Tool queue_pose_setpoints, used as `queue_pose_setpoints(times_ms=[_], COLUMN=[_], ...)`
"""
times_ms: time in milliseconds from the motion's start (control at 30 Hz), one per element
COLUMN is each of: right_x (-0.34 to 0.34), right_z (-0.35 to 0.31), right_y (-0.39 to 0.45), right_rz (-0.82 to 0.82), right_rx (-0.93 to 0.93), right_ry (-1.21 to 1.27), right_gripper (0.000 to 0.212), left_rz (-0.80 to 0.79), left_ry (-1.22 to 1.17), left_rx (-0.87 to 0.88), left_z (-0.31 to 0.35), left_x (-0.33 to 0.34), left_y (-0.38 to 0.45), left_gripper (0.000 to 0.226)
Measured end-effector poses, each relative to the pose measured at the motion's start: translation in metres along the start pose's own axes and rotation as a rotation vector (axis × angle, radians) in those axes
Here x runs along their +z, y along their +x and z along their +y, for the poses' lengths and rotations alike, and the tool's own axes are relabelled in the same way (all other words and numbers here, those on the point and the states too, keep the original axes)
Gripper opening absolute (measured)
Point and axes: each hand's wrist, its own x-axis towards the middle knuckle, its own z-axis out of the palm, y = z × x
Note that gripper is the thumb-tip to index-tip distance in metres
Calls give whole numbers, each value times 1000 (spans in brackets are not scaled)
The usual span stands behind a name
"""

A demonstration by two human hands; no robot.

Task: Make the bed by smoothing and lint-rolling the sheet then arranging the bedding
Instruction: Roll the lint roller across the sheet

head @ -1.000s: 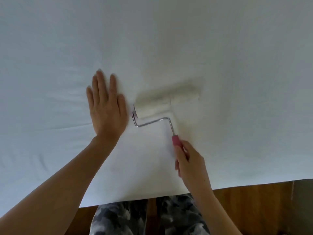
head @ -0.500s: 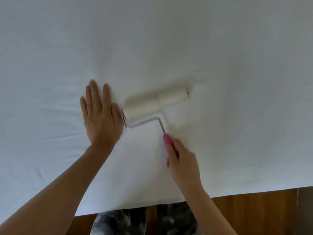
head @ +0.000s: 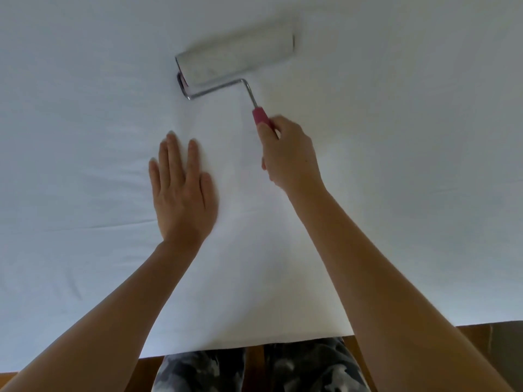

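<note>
Fingers of the right hand [head: 291,154] wrap the pink-handled white lint roller [head: 236,59], its drum ahead on the white bedsheet [head: 396,137]; left hand [head: 182,193] fingers lie flat, together. Keep strokes overlapping, sheet pinned taut.

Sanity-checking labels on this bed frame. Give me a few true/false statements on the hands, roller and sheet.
1. The right hand grips the lint roller by its pink handle. True.
2. The left hand holds the roller's drum. False: it lies flat on the white sheet, apart from the roller.
3. The roller drum rests on the sheet beyond both hands. True.
4. The sheet is dark blue. False: it is white.
5. A crease runs left from the left hand. True.
</note>
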Motion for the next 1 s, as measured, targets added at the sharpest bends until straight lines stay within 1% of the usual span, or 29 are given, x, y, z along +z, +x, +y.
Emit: queue_pose_setpoints(times_ms=[100, 167, 267, 367, 433, 500, 567, 633, 700, 800, 867, 900, 933, 1000], right_x=[6, 8, 9, 2, -14, -39, -75, -119, -168, -242, -280, -295, -308, -329], right_z=[34, 57, 86, 107, 115, 126, 144, 171, 204, 256, 293, 310, 326, 350], right_y=[-41, -71, -109, -131, -139, -146, -147, -141, -131, -117, -114, -116, -119, -126], right_rz=[8, -3, -69, -101, -126, -128, -149, -184, -194, -134, -103, -85, -56, -2], right_rx=[44, 94, 122, 129, 81, -26, -110, -122, -110, -87, -43, -16, 4, 35], right_ry=[-22, -38, -62, 0, 18, -8, -8, 6, 25, 24, 27, 31, 40, 69], right_gripper=[24, 27, 33, 32, 35, 42, 41, 34, 33, 36, 35, 38, 46, 69], left_rz=[-12, -18, -16, -32, -38, -86, -115, -86, -31, -23, -31, -49, -65, -92], left_ry=[-10, -3, 32, 40, 64, 124, 143, 131, 78, 42, 55, 68, 75, 68], left_rx=[-1, -11, -13, -23, -37, -45, -136, -221, -228, -250, -239, -243, -234, -195], left_z=[1, 2, 4, 4, 1, -4, 1, 35, 98, 208, 264, 286, 307, 350], left_x=[0, -1, -2, -1, 0, 4, 10, 16, 23, 40, 58, 66, 72, 82], left_y=[1, 1, 1, 0, 1, -4, -14, -33, -54, -74, -76, -74, -71, -63], left_gripper=[50, 50, 50, 52, 53, 55, 60, 61, 56, 60, 62, 64, 65, 66])
